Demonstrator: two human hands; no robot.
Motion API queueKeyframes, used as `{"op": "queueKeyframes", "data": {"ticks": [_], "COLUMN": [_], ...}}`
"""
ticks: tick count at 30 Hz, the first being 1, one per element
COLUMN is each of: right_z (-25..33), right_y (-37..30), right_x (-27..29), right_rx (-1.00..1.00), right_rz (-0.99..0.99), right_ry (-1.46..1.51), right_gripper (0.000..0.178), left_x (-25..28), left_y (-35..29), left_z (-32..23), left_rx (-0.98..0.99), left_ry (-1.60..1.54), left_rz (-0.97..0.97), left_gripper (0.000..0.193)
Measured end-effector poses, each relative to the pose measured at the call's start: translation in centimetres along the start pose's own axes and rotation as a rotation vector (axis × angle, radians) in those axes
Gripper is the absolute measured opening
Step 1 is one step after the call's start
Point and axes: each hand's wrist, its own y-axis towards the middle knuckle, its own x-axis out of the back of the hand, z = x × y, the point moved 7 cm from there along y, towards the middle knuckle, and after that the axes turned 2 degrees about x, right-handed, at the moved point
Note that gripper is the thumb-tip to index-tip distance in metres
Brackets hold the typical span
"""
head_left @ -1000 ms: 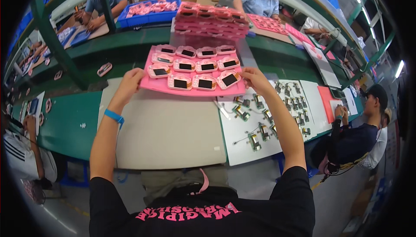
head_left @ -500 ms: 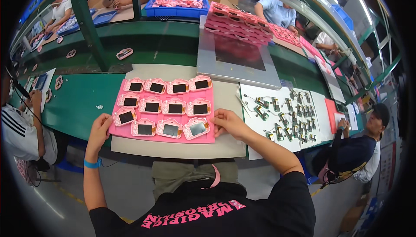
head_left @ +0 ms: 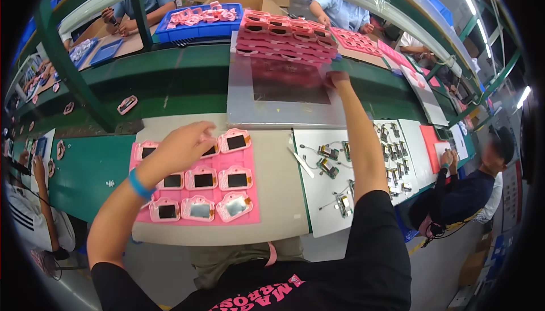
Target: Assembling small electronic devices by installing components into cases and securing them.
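Left hand (head_left: 184, 146) low over the pink tray (head_left: 196, 183), palm down, fingers loosely curled and reaching toward the upper row of small pink-framed screens (head_left: 235, 142); fingertips on or just above one frame in that row, contact not clear enough to call. No pinch visible: left grip loosely spread, closed on nothing. Blue wristband (head_left: 138, 184) around the left wrist. Tray flat on the beige table (head_left: 278, 197), directly under and in front of the left hand, three rows of framed screens filling it, the near row closest to the body.

Right hand (head_left: 336, 78) stretched far forward, well apart from the tray, at the right near corner of the stack of pink trays (head_left: 286, 35) sitting on the grey metal plate (head_left: 272, 112). Fingers turned away from the camera and partly hidden against the stack, so the state of the right grip cannot be told.

Right of the tray, a white sheet (head_left: 326, 197) with small parts and wires, lying beneath the outstretched right arm. Beyond, a green conveyor belt (head_left: 181, 84), a blue bin (head_left: 198, 21) of pink frames, other workers seated around.
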Motion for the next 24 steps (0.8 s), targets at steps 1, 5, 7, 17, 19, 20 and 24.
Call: {"op": "queueKeyframes", "data": {"ticks": [1, 5, 7, 17, 19, 20, 24], "right_z": [0.0, -3.1, -5.1, -7.9, -7.3, -7.0, -5.9], "right_y": [2.5, 9.2, 11.3, 14.5, 13.2, 12.3, 10.0], "right_x": [-0.8, -1.3, -0.5, 1.5, -0.6, -1.4, -0.2], "right_rx": [-0.001, -0.028, -0.053, -0.083, -0.096, -0.101, -0.11], "right_rz": [-0.018, -0.108, -0.163, -0.4, -0.371, -0.358, -0.309], "right_ry": [0.016, 0.062, 0.075, 0.105, 0.112, 0.115, 0.129], "right_gripper": [0.02, 0.022, 0.023, 0.027, 0.027, 0.027, 0.026], "left_x": [-1.3, -5.1, -5.1, -7.0, -6.7, -6.7, -7.2], "left_y": [2.8, 10.7, 12.4, 13.9, 14.0, 13.9, 13.8], "left_z": [1.8, 8.5, 8.5, 8.2, 8.6, 8.6, 8.5], "left_rx": [-0.013, 0.142, 0.202, 0.332, 0.349, 0.355, 0.352], "left_ry": [0.056, -0.075, -0.104, -0.205, -0.207, -0.208, -0.247], "left_rz": [-0.085, -0.31, -0.232, -0.114, -0.108, -0.106, -0.101], "left_gripper": [0.045, 0.036, 0.033, 0.032, 0.032, 0.031, 0.032]}}
